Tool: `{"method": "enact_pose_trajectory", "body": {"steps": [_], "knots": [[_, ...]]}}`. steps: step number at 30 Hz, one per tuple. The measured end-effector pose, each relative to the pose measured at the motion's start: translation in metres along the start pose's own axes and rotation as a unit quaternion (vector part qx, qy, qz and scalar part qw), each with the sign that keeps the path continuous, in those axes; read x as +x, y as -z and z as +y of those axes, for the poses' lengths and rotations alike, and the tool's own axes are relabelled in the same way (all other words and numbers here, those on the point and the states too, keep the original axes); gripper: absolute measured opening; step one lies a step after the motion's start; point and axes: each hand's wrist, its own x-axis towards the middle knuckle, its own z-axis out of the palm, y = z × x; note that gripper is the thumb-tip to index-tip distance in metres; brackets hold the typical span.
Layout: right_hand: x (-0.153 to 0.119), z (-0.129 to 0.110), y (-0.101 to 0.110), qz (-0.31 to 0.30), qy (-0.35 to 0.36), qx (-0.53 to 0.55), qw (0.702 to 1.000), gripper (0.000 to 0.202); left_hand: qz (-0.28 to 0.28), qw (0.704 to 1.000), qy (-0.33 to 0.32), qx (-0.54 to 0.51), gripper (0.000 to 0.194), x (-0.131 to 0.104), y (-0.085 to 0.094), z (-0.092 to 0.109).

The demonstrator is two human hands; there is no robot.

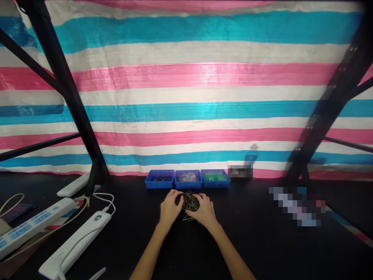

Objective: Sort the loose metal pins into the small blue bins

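A loose pile of long, thin metal screws or nails [190, 202], brassy and dark, lies on the black table. My left hand [170, 206] curves around the pile's left side, thumb and fingers apart. On the right side, my right hand [205, 210] arches with its thumb and fingers spread at the edge of the pile. Neither hand has a piece lifted off the table. Just behind the pile stand three blue bins in a row: the left bin [148, 181] holds dark slim pieces, the middle bin [188, 186] whitish clear pieces, the right bin [216, 184] green pieces.
White power strips [75, 243] with loose cables lie on the left of the black table [131, 233]. Black metal posts [67, 89] rise at both sides. A striped plastic sheet [204, 74] hangs behind. Blurred-out items lie at the right.
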Motion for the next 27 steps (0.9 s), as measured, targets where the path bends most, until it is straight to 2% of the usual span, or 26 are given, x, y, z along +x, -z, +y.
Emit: {"method": "enact_pose_trajectory", "body": {"steps": [7, 12, 16, 27], "knots": [[0.003, 0.002, -0.004, -0.001, 0.016, 0.008, 1.0, 0.036, -0.083, 0.995, -0.002, 0.052, 0.017, -0.013, -0.01, -0.01], [0.004, 0.003, -0.007, -0.015, 0.02, 0.021, 0.999, 0.027, -0.095, 0.994, -0.005, 0.052, 0.018, -0.012, -0.011, -0.011], [0.005, 0.005, -0.008, -0.004, 0.029, 0.058, 0.998, 0.019, -0.1, 0.994, -0.018, 0.044, 0.017, -0.013, -0.012, -0.012], [0.005, 0.005, -0.008, 0.022, 0.015, 0.172, 0.985, 0.018, -0.112, 0.993, -0.012, 0.032, 0.013, -0.014, -0.007, -0.01]]}}
